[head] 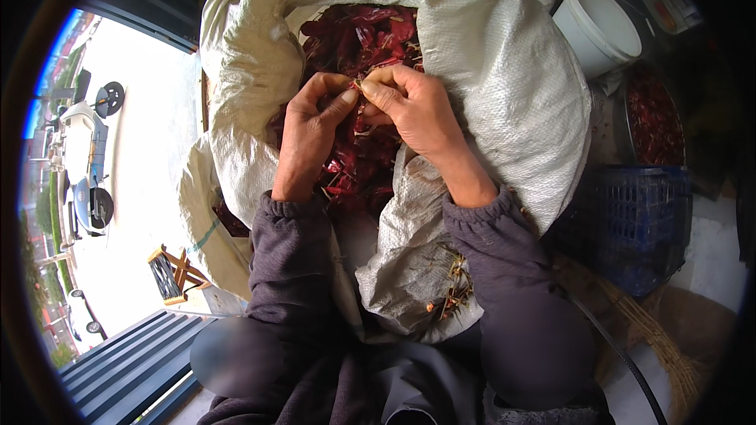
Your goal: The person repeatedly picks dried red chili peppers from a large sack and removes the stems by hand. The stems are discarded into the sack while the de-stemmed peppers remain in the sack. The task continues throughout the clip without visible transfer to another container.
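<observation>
Over the mouth of a large white woven sack, my left hand and my right hand meet fingertip to fingertip. Between them they pinch a small red chili pepper by its stem end; the fingers cover most of it. Dark red dried chilies fill the sack below, some with pale stems. A fold of the sack lies toward my lap, with loose dry stems on it beside my right forearm.
A white bucket stands at the right, near a round pan of red chilies. Below is a blue plastic crate. Another chili sack sits at the left, by a folding stool. A scooter is parked outside.
</observation>
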A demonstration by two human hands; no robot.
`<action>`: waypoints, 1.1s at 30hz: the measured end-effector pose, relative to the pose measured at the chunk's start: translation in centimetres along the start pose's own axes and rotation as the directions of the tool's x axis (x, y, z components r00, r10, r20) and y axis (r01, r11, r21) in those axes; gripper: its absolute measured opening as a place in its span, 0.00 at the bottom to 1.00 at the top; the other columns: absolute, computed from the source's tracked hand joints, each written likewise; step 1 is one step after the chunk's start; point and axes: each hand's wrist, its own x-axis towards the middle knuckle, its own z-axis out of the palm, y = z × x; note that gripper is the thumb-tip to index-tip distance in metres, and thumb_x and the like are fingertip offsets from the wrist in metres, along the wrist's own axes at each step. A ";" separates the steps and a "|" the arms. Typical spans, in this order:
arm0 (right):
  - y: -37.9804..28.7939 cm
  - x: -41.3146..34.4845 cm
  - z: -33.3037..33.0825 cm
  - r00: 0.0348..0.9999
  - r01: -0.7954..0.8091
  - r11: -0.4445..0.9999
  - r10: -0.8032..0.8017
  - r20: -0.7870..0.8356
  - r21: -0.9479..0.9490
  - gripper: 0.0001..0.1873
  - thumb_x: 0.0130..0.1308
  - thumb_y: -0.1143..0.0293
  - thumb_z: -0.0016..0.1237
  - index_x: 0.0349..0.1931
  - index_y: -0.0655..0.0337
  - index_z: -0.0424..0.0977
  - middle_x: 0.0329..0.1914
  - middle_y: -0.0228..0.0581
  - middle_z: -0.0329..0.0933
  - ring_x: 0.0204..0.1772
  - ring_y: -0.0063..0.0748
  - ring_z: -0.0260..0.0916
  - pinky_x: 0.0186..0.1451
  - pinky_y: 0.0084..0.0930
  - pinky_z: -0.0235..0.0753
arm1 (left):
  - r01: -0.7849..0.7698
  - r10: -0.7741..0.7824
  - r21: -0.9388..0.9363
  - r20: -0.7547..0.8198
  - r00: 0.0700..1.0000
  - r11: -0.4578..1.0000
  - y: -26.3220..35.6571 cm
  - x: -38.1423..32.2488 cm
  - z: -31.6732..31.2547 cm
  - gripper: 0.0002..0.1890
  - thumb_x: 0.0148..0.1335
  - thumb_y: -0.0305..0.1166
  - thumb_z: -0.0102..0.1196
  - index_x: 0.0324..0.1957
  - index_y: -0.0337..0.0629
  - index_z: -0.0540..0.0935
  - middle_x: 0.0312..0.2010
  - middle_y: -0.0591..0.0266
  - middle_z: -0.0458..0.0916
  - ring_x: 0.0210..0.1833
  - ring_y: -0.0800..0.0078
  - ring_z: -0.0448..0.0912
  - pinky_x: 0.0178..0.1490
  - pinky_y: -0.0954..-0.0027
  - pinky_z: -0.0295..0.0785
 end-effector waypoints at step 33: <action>0.7 -0.4 -0.1 0.856 0.450 0.564 -0.493 0.155 -0.693 0.09 0.74 0.69 0.49 0.36 0.64 0.70 0.25 0.52 0.76 0.29 0.58 0.76 0.30 0.44 0.73 | -0.429 0.437 0.634 0.155 0.886 0.643 0.7 0.0 0.4 0.08 0.60 0.22 0.62 0.42 0.36 0.84 0.31 0.53 0.81 0.32 0.57 0.81 0.37 0.64 0.75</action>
